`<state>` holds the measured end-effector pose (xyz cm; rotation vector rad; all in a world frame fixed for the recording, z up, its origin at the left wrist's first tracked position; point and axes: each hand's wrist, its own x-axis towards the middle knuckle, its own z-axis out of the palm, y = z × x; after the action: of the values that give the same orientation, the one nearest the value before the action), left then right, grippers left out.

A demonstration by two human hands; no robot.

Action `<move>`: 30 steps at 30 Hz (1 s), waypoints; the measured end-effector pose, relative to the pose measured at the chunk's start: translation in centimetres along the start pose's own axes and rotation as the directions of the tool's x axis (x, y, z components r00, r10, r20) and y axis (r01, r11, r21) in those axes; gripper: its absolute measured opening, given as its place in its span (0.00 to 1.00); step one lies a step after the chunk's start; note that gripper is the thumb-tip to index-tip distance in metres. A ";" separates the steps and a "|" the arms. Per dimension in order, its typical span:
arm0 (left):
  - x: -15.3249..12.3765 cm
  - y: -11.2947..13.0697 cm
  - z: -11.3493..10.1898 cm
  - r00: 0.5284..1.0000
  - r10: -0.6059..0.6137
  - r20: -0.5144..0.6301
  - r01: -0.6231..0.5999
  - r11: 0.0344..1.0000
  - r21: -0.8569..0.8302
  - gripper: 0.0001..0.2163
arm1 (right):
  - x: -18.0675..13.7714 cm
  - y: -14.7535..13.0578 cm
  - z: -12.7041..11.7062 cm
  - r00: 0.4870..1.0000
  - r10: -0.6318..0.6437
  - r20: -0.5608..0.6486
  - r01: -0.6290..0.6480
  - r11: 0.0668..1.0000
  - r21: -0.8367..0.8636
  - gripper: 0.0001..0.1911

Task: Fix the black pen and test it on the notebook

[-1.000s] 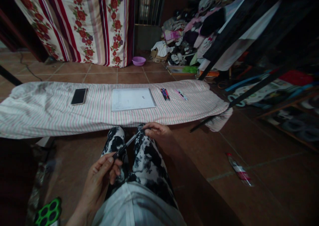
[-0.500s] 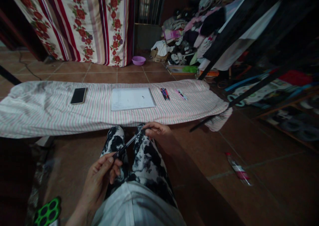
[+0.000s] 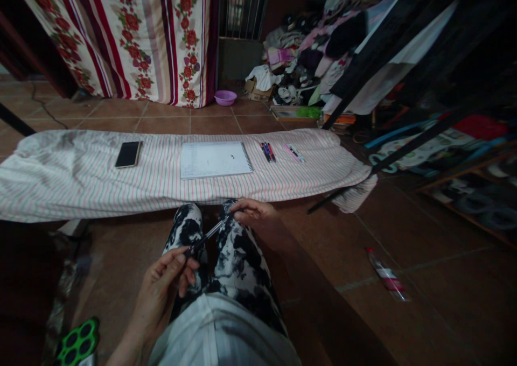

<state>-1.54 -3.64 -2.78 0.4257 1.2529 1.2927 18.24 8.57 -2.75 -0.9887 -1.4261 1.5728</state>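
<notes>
A slim pen point(image 3: 210, 233) with a clear barrel slants over my lap, held at both ends. My left hand point(image 3: 169, 274) pinches its lower, dark end between thumb and fingers. At the upper end, close to my right knee, my right hand point(image 3: 254, 213) grips the tip, which the fingers partly hide. Ahead of my knees a spiral notebook point(image 3: 212, 161) lies on a striped cloth point(image 3: 161, 188). On the page rests a tiny dark item point(image 3: 232, 156), too small to name. Several pens point(image 3: 267, 152) lie right of the notebook, with pink and pale pens point(image 3: 294, 153) farther right.
Left of the notebook lies a phone point(image 3: 128, 154). A plastic bottle point(image 3: 388, 275) is on the tiled floor at right, and a green item with dark round holes point(image 3: 78, 341) at lower left. Black bars point(image 3: 388, 159) slant past the cloth's right end. Behind stand a purple basin point(image 3: 225, 98) and heaped clothes point(image 3: 315, 48).
</notes>
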 end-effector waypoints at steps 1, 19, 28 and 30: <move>0.0 0.0 0.0 1.000 0.002 0.002 -0.002 1.000 0.002 0.16 | 0.0 0.0 0.0 1.000 0.002 0.011 -0.002 1.000 -0.007 0.13; 0.0 -0.1 -0.1 1.000 0.017 0.011 -0.018 1.000 0.024 0.15 | 0.0 0.4 0.3 0.994 0.035 0.104 -0.042 0.997 0.064 0.16; 0.0 0.2 0.2 1.000 0.011 0.021 -0.012 0.999 0.032 0.16 | -0.3 -0.4 0.6 0.994 0.003 0.109 0.006 0.997 -0.081 0.12; 0.0 0.2 0.2 1.000 0.014 0.026 -0.015 0.999 0.032 0.16 | -0.4 -0.4 0.6 0.993 -0.003 0.118 0.017 0.994 -0.111 0.11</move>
<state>-1.46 -3.48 -2.52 0.4742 1.2528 1.2771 17.83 8.03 -2.27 -0.9655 -1.6132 1.5801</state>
